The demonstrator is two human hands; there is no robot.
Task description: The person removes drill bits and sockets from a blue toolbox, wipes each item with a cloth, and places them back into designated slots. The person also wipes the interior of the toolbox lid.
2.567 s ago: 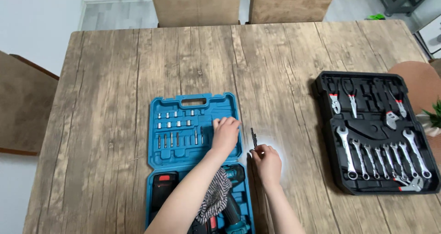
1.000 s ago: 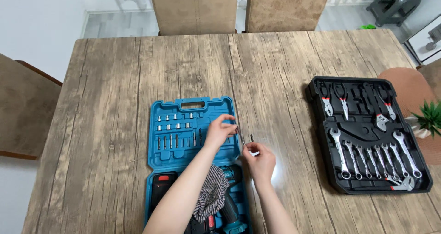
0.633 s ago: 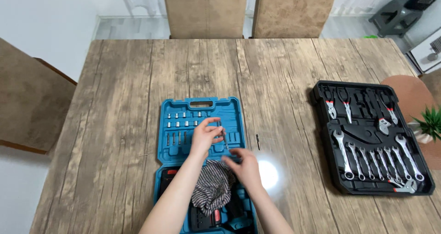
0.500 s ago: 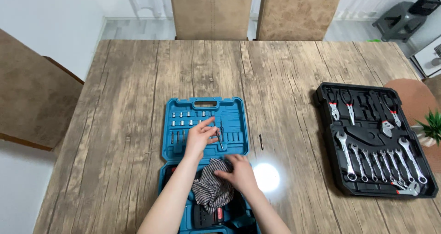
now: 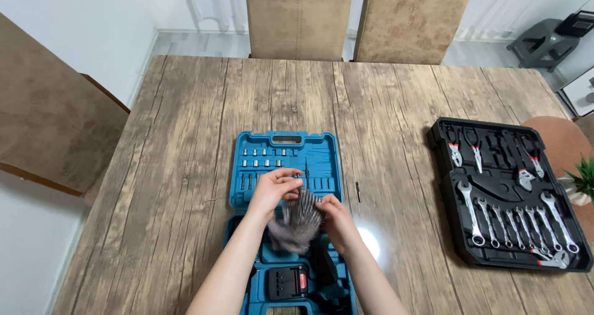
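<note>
An open blue tool case [image 5: 322,160] lies on the wooden table [image 5: 185,166], with rows of bits and sockets in its upper half and a black drill [image 5: 325,271] with its battery in the lower half. Both my hands are over the middle of the case. My left hand [image 5: 272,194] pinches the top edge of a grey striped cloth [image 5: 296,228]. My right hand [image 5: 337,219] grips the same cloth from the right side. The cloth is blurred and hangs just above the drill. A thin dark bit [image 5: 357,191] lies loose on the table right of the case.
A black tray [image 5: 445,197] of wrenches and pliers sits at the table's right. Two beige chairs [image 5: 297,18] stand at the far side, another chair [image 5: 49,123] at the left. A small plant [image 5: 581,182] and a brown seat are at the right edge.
My right hand let the thin bit lie on the table and moved left onto the case. Both hands took hold of the striped cloth and raised it off the drill.
</note>
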